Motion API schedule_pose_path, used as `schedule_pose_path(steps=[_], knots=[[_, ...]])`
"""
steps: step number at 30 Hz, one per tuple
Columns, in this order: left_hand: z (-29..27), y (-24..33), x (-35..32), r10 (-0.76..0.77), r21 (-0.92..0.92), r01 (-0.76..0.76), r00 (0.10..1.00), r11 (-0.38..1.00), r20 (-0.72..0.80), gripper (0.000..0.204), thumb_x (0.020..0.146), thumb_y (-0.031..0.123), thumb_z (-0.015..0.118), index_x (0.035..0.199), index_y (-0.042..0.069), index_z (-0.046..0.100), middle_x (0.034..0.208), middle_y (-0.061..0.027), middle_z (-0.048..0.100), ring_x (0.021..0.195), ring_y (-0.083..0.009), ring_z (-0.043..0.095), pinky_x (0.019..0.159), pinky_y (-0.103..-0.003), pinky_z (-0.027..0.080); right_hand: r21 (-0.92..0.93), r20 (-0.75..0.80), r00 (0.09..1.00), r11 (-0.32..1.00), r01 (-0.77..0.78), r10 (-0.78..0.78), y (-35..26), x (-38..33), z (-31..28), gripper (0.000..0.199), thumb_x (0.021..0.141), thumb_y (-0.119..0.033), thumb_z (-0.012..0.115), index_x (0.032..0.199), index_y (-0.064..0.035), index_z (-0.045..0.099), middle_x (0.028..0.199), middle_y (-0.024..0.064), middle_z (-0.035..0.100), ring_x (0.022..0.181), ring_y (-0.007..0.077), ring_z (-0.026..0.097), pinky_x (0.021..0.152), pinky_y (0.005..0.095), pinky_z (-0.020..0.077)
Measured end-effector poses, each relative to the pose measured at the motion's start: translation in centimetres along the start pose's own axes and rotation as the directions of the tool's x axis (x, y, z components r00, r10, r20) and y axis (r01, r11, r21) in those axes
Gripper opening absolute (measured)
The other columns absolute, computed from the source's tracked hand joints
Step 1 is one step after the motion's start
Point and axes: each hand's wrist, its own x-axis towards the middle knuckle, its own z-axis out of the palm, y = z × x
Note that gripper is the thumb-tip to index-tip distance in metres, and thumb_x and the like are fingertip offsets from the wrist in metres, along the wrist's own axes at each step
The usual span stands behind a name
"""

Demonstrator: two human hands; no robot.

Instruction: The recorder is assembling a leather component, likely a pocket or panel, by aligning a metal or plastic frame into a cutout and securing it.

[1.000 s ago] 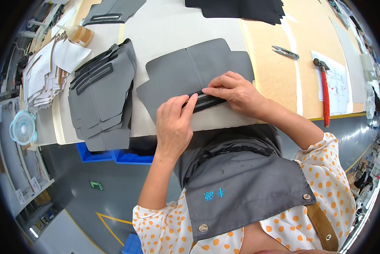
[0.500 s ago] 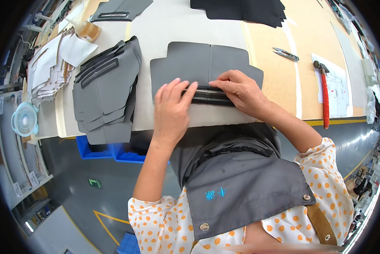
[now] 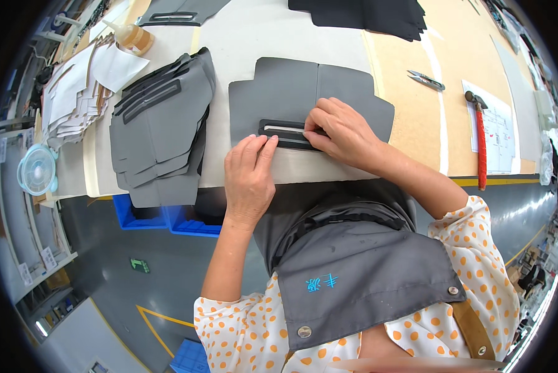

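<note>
A flat grey cut panel lies on the white worktable. Across its lower part sits a dark rectangular frame piece with a pale slot in its middle. My left hand lies flat with the fingertips pressing on the frame's left end. My right hand presses down on the frame's right end, fingers bent and covering that part.
A stack of grey panels lies left of the work. Further left are white paper patterns, a glue bottle and a small fan. Black pieces lie at the back. Snips and a red-handled hammer rest on the right.
The panel now lies flatter and squarer on the table. Both hands have shifted along the dark frame piece, the left hand's fingers moving onto its left end.
</note>
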Motion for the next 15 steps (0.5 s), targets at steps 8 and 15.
schedule_pose_path(steps=[8,15], knots=[[0.7,-0.2,-0.5,-0.046,-0.079,0.045,0.999,0.996,-0.008,0.045,0.086,-0.009,0.06,0.127,0.007,0.07,0.124,-0.0083,0.064,0.123,-0.0292,0.059,0.105,-0.042,0.045,0.19,-0.106,0.948,0.941,-0.278,0.302,2.9,-0.7,-5.2,0.019,0.101,-0.02,0.064,0.107,-0.003,0.07,0.098,0.0102,0.069,0.088,0.0258,0.063,0.082,0.0361,0.0519],[-3.6,0.0,0.8,-0.163,-0.2,0.119,0.963,0.973,-0.217,0.042,0.092,-0.007,0.06,0.131,0.006,0.069,0.132,-0.0129,0.061,0.128,-0.0314,0.057,0.11,-0.041,0.044,0.167,-0.11,0.907,0.907,-0.387,0.408,3.5,-5.0,-6.0,0.017,0.101,-0.017,0.065,0.108,-0.0037,0.073,0.096,0.0074,0.068,0.079,0.0185,0.06,0.076,0.0314,0.0509]])
